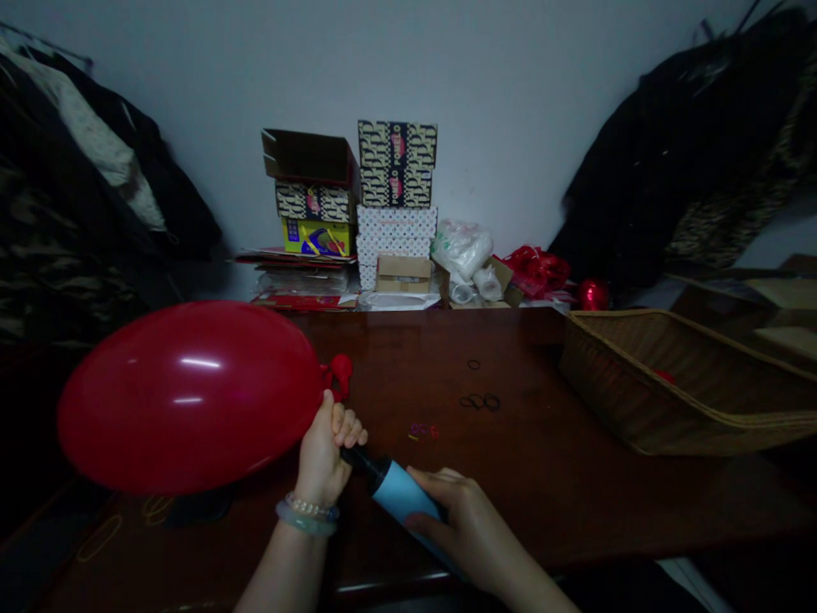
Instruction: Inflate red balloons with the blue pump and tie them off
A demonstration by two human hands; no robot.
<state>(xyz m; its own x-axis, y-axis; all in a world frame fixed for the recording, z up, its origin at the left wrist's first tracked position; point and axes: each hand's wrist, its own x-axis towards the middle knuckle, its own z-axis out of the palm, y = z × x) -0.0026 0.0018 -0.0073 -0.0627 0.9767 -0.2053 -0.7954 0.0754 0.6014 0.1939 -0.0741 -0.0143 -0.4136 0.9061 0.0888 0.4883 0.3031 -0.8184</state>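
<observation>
A large inflated red balloon [191,396] fills the left side of the head view. Its neck runs into my left hand [332,438], whose fingers are wrapped round it at the black nozzle [363,462] of a hand pump; the exact join is hidden by the fingers. My right hand [465,519] is closed round the light blue barrel of the balloon pump [405,494], which slants down to the right. A small limp red balloon piece [341,373] shows just above my left hand. A bracelet and a bangle [306,515] circle my left wrist.
On the brown table [523,502] lie several black bands [480,401] and small coloured bands [423,432]. A wicker basket [677,409] with something red inside stands right. Stacked boxes [397,166] and plastic bags [465,249] line the wall; coats [631,162] hang at both sides.
</observation>
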